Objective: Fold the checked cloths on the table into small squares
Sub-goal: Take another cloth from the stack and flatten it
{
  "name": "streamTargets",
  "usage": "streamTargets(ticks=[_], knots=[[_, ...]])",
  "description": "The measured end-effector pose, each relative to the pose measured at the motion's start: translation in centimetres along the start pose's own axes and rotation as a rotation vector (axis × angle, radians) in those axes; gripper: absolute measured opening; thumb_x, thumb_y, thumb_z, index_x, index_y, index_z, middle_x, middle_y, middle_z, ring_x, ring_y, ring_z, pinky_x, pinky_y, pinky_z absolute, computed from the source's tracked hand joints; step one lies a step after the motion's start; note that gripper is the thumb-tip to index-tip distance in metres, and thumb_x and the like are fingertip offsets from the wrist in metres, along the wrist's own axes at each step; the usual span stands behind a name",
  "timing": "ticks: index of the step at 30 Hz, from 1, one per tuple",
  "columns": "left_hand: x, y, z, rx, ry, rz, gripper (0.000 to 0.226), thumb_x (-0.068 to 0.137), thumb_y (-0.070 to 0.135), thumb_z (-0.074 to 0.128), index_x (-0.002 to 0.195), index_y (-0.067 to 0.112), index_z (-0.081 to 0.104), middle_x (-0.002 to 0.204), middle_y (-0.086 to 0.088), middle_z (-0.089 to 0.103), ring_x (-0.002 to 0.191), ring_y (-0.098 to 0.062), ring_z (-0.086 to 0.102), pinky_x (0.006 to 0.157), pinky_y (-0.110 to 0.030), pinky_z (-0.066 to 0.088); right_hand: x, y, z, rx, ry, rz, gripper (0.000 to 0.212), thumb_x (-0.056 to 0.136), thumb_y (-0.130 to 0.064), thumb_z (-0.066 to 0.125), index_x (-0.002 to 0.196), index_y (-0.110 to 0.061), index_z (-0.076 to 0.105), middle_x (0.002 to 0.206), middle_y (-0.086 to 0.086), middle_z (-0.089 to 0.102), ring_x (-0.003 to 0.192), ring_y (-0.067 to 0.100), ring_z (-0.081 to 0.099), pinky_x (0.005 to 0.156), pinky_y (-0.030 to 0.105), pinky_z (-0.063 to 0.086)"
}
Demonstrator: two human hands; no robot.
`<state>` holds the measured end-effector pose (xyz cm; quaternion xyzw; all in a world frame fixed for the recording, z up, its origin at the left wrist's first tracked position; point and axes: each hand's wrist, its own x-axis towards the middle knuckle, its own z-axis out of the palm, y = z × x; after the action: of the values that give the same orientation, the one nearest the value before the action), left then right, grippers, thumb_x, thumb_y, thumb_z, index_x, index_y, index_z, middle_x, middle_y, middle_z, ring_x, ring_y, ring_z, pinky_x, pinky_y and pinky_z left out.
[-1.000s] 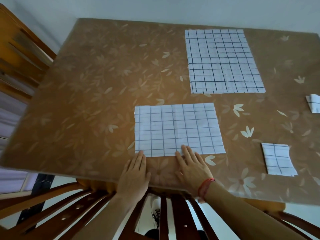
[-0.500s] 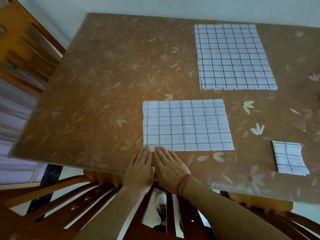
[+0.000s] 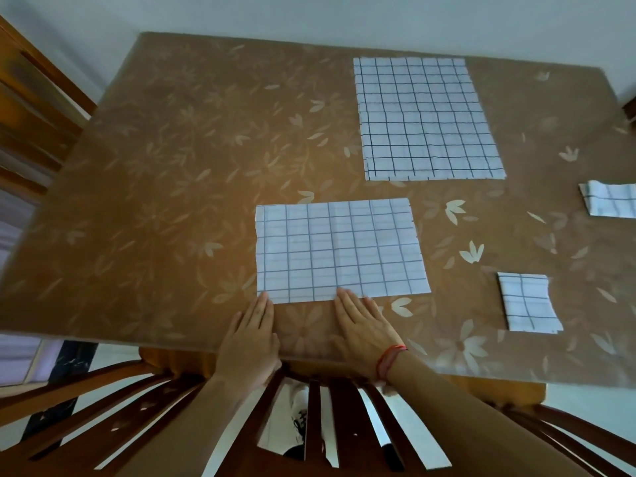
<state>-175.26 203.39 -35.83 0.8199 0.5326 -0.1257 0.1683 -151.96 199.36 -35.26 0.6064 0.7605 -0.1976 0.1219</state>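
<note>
Checked fabric lies under your fingers (image 3: 263, 301), which are straight, flat and gripping nothing. Your left hand (image 3: 253, 335) touches the near-left corner of the near cloth (image 3: 339, 249); your right hand (image 3: 364, 332) presses its near edge. That cloth, apparently folded once, sits mid-table (image 3: 172, 166) by the near edge. A folded square (image 3: 528, 302) and a second square (image 3: 611, 199) look finished along the right edge. The far cloth (image 3: 426, 118) lies unfolded. No container shows.

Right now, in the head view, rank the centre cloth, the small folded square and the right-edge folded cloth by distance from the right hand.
From the right hand:
1. The centre cloth, at its fingertips.
2. The small folded square, to its right.
3. The right-edge folded cloth, farther back.
</note>
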Motion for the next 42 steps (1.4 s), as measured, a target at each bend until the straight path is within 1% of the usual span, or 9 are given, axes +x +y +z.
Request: streamTargets(ticks=[4, 8, 19, 24, 29, 33, 36, 38, 42], knots=[[-0.2, 0.2, -0.4, -0.023, -0.008, -0.005, 0.060, 0.102, 0.034, 0.020, 0.156, 0.010, 0.007, 0.162, 0.000, -0.010, 0.149, -0.011, -0.004, 0.121, -0.034, 0.008, -2.1, 3.9, 0.0, 0.043, -0.030, 0.137, 0.089, 0.080, -0.055, -0.008, 0.154, -0.006, -0.001, 0.163, 0.007, -0.008, 0.150, 0.019, -0.008, 0.118, 0.039, -0.009], [-0.3, 0.6, -1.2, -0.056, -0.010, -0.018, 0.059, 0.104, 0.032, 0.026, 0.155, 0.010, 0.007, 0.163, 0.000, -0.007, 0.150, -0.012, -0.001, 0.121, -0.034, 0.008, -4.7, 7.5, 0.0, 0.102, -0.035, 0.297, 0.071, 0.101, -0.048, 0.024, 0.155, -0.009, -0.002, 0.163, 0.004, -0.008, 0.150, 0.016, -0.007, 0.120, 0.042, -0.007], [0.0, 0.3, -1.5, -0.151, 0.028, -0.036, 0.058, 0.103, 0.033, 0.034, 0.155, 0.012, 0.018, 0.164, 0.002, 0.007, 0.149, -0.012, 0.009, 0.120, -0.034, 0.011, -6.0, 9.1, -0.8, 0.216, 0.066, 0.392, 0.067, 0.100, -0.044, 0.035, 0.155, -0.014, 0.013, 0.163, -0.003, 0.012, 0.149, 0.011, 0.012, 0.121, 0.046, -0.006], [1.4, 1.1, -3.3, -0.239, 0.148, -0.084, 0.045, 0.098, 0.026, 0.048, 0.139, 0.010, 0.046, 0.145, -0.003, 0.041, 0.135, -0.019, 0.037, 0.112, -0.034, 0.033, -5.2, 10.0, -3.0, 0.377, 0.154, 0.426, 0.051, 0.094, -0.049, 0.046, 0.135, -0.020, 0.050, 0.135, -0.002, 0.054, 0.123, 0.021, 0.052, 0.113, 0.042, 0.026], [3.2, 4.4, -3.9, -0.152, 0.190, 0.028, 0.043, 0.100, 0.029, 0.045, 0.141, 0.016, 0.047, 0.150, -0.003, 0.036, 0.140, -0.018, 0.029, 0.113, -0.034, 0.028, -3.0, 11.4, -5.9, 0.504, 0.146, 0.554, 0.057, 0.091, -0.038, 0.056, 0.142, -0.014, 0.046, 0.132, 0.011, 0.057, 0.115, 0.031, 0.058, 0.093, 0.038, 0.047], [5.0, 7.4, -3.0, -0.162, 0.105, 0.141, 0.043, 0.099, 0.031, 0.046, 0.140, 0.015, 0.046, 0.152, -0.005, 0.029, 0.141, -0.019, 0.024, 0.108, -0.034, 0.037, -0.3, 15.1, -3.3, 0.667, -0.068, 0.760, 0.044, 0.085, -0.034, 0.058, 0.120, -0.008, 0.066, 0.093, 0.005, 0.073, 0.075, 0.020, 0.068, 0.078, 0.042, 0.058], [5.6, 7.7, -2.3, -0.152, 0.103, 0.150, 0.043, 0.096, 0.031, 0.052, 0.137, 0.016, 0.049, 0.150, -0.007, 0.035, 0.138, -0.021, 0.031, 0.104, -0.037, 0.041, 1.3, 13.9, -7.4, 0.816, 0.264, 0.776, 0.040, 0.088, -0.028, 0.061, 0.121, -0.006, 0.060, 0.106, 0.012, 0.068, 0.098, 0.032, 0.063, 0.085, 0.040, 0.051], [5.6, 7.4, -2.0, -0.166, 0.132, 0.161, 0.041, 0.093, 0.027, 0.057, 0.132, 0.016, 0.053, 0.145, -0.006, 0.042, 0.134, -0.022, 0.038, 0.102, -0.037, 0.043, 2.2, 13.7, -8.5, 0.928, 0.299, 0.806, 0.051, 0.088, -0.030, 0.061, 0.134, -0.010, 0.052, 0.119, 0.007, 0.064, 0.110, 0.031, 0.060, 0.092, 0.038, 0.048], [5.7, 6.9, -1.7, -0.164, 0.154, 0.193, 0.037, 0.089, 0.023, 0.062, 0.126, 0.017, 0.056, 0.140, -0.005, 0.046, 0.129, -0.023, 0.043, 0.098, -0.038, 0.047, 3.7, 14.0, -8.1, 0.972, 0.322, 0.859, 0.018, 0.084, -0.027, 0.060, 0.088, -0.009, 0.060, 0.074, 0.002, 0.051, 0.079, 0.027, 0.054, 0.065, 0.032, 0.043]])
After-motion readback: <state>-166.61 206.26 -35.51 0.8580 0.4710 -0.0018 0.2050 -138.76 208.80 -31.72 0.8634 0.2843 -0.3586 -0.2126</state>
